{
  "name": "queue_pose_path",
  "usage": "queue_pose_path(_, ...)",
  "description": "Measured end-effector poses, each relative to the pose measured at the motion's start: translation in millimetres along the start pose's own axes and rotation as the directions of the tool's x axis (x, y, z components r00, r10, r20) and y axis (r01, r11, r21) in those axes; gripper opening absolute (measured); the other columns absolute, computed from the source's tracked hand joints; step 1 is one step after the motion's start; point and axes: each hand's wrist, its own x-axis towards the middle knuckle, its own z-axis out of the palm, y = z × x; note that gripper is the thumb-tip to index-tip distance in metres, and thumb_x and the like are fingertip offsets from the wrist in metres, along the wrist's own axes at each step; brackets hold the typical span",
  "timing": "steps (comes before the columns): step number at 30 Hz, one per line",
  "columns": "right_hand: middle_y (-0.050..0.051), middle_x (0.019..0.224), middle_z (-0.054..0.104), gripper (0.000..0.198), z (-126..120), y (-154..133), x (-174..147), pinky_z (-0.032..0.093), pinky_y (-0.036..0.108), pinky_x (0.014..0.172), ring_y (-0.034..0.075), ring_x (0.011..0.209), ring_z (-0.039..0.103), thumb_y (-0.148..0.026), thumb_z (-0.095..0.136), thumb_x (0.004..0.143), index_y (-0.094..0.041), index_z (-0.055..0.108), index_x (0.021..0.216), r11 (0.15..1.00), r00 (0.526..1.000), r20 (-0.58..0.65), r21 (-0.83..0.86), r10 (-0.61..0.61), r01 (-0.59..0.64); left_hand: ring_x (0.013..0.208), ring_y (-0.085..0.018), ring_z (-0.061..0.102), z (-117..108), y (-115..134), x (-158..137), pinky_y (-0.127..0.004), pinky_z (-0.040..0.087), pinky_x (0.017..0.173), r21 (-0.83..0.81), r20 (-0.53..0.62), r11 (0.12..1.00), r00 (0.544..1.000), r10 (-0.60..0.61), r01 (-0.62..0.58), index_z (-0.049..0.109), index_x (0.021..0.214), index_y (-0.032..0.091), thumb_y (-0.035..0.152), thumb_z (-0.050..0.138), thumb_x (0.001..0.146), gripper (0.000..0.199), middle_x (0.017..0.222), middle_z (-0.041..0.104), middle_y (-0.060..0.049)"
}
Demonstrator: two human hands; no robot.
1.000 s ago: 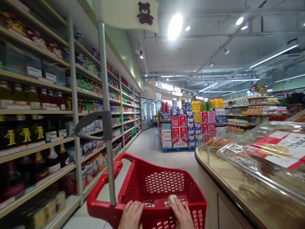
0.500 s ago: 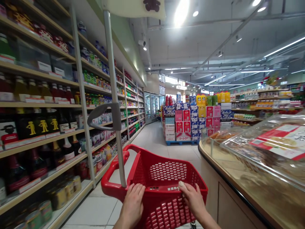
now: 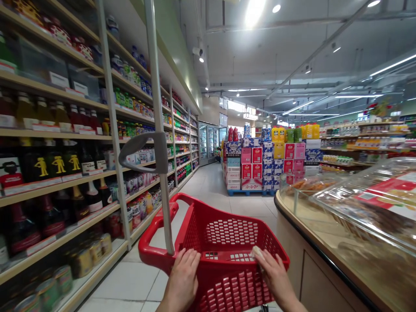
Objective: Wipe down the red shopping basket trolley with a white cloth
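A red plastic shopping cart [image 3: 230, 212] with a perforated basket stands in front of me. My left hand [image 3: 182, 275] grips the basket's near rim, close to the foot of the metal pole [image 3: 166, 216], fingers folded over the edge. My right hand [image 3: 273, 273] is on the same rim farther right. Between its thumb and fingers sits a small crumpled white piece [image 3: 258, 253], perhaps tissue. A grey loop handle [image 3: 144, 151] is fixed to the pole. Inside the basket I see only its perforated red floor and walls.
Shelves [image 3: 58, 143] of bottles, cans and jars line the left side. A counter [image 3: 312, 225] with clear plastic food boxes [image 3: 367, 195] curves along the right. Stacked drink cartons [image 3: 250, 167] stand on a blue pallet ahead, beside the tiled aisle [image 3: 208, 184].
The view has tilted slightly downward and shifted left. The basket's right end and my right hand sit a little farther right in view. Both hands keep their hold on the rim.
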Motion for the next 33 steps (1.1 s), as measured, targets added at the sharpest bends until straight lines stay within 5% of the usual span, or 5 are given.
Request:
queue_pose_path(9,0.0,0.132,0.042,0.071,5.9,-54.3,8.4,0.026,0.044,0.1,0.017,0.123,0.035,0.004,0.032,0.061,-0.03,0.047,0.122,0.994,0.998,-0.037,0.092,-0.059,0.063,0.111,-0.021,0.048,-6.8,10.1,10.7,-0.039,0.027,0.103,-0.008,0.087,1.0,0.996,-0.013,0.013,0.053,0.113,0.017,0.015,0.047,0.063,0.05,0.118,0.057,-0.005)
queue_pose_path(14,0.007,0.127,0.048,0.056,-6.2,-28.3,2.0,0.029,0.05,0.096,0.022,0.118,0.042,-0.001,0.033,0.07,-0.023,0.053,0.117,0.982,0.978,-0.091,0.056,0.187,-0.183,0.114,-0.022,0.045,-11.1,15.8,12.9,-0.041,0.025,0.104,0.002,0.115,1.0,0.993,0.003,-0.004,0.051,0.115,0.015,0.011,0.045,0.064,0.052,0.119,0.055,-0.008)
queue_pose_path(23,0.01,0.133,0.041,0.048,6.0,-178.6,1.2,0.02,0.045,0.102,0.018,0.128,0.026,-0.003,0.034,0.078,-0.019,0.049,0.12,0.884,0.866,-0.407,0.23,-0.292,0.406,0.124,-0.018,0.033,-40.9,-16.8,-22.6,-0.046,0.025,0.104,0.037,-0.09,0.999,0.996,-0.003,0.006,0.037,0.126,0.014,0.0,0.032,0.069,0.059,0.129,0.045,-0.01)
queue_pose_path(29,0.004,0.113,0.06,0.032,51.9,-184.0,-33.6,0.027,0.039,0.101,0.017,0.112,0.047,-0.012,0.043,0.083,-0.023,0.057,0.109,0.8,0.827,-0.088,0.213,-0.556,0.56,0.121,-0.019,0.039,-42.2,-29.0,-42.9,-0.042,0.031,0.101,0.073,0.045,0.997,0.999,-0.019,0.016,0.043,0.121,0.016,-0.001,0.033,0.064,0.061,0.127,0.048,-0.009)
queue_pose_path(33,0.006,0.127,0.049,0.037,28.1,-187.3,-3.5,0.019,0.044,0.104,0.019,0.124,0.032,-0.012,0.037,0.085,-0.021,0.05,0.119,0.84,0.85,-0.258,0.186,-0.459,0.511,0.122,-0.017,0.037,-39.0,-24.9,-7.9,-0.041,0.032,0.101,0.016,-0.046,1.0,0.999,0.024,-0.023,0.043,0.121,0.014,0.001,0.031,0.068,0.056,0.128,0.047,-0.009)
